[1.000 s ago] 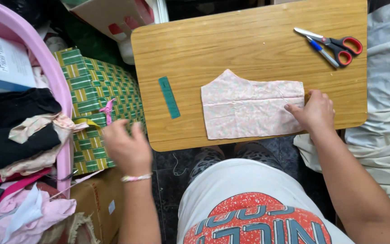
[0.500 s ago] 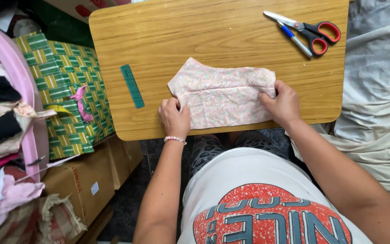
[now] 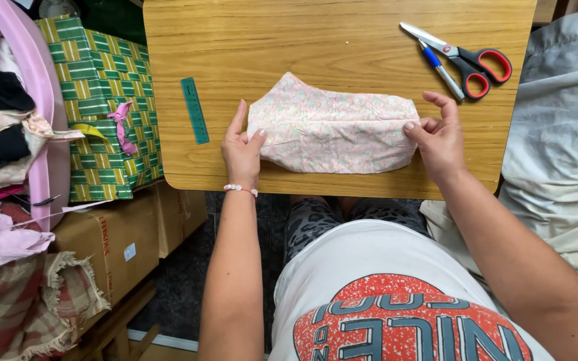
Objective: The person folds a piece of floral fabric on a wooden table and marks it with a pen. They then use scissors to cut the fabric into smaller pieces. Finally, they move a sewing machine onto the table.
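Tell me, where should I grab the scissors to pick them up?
Take the scissors by the red handle loops at their right end, coming from the right. The blades point left toward the table middle, and a blue pen lies along their near side, so the loop end is the safest and least crowded.

Bare arms, white-and-pink bead bracelet (image 3: pixel 241 189) on left wrist, white tee (image 3: pixel 396 294) with red-and-grey round print, grey animal-print leggings (image 3: pixel 312 217), painted nails on both hands.
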